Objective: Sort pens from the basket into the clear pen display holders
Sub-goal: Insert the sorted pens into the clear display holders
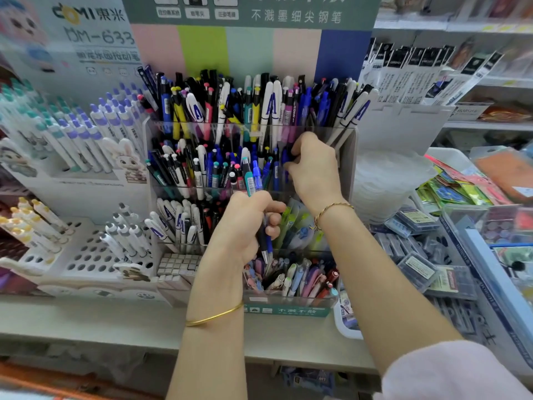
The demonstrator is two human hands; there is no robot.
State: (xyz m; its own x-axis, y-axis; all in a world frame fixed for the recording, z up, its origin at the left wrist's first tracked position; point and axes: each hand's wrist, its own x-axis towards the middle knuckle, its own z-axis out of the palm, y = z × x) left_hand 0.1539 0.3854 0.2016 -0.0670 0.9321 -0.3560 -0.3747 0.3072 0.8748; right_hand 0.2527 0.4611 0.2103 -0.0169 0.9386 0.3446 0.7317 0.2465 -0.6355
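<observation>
A tiered clear pen display holder (pixel 161 186) stands on the shelf, its rows packed with upright pens. My left hand (pixel 245 226) is in front of its lower rows, closed around a small bunch of pens (pixel 253 183), blue and teal ones, tips pointing down. My right hand (pixel 311 166) reaches into the right end of the middle row, fingers pinched on a blue pen (pixel 285 160) among the others there. The bottom clear row (pixel 288 298) holds pastel pens. No basket is clearly in view.
White pen racks with cartoon rabbits (pixel 86 255) stand to the left. A stack of clear plastic tubs (pixel 386 183) and boxed refills (pixel 415 269) lie to the right. Packaged pens hang at the upper right (pixel 418 79). The shelf front edge (pixel 115 333) runs below.
</observation>
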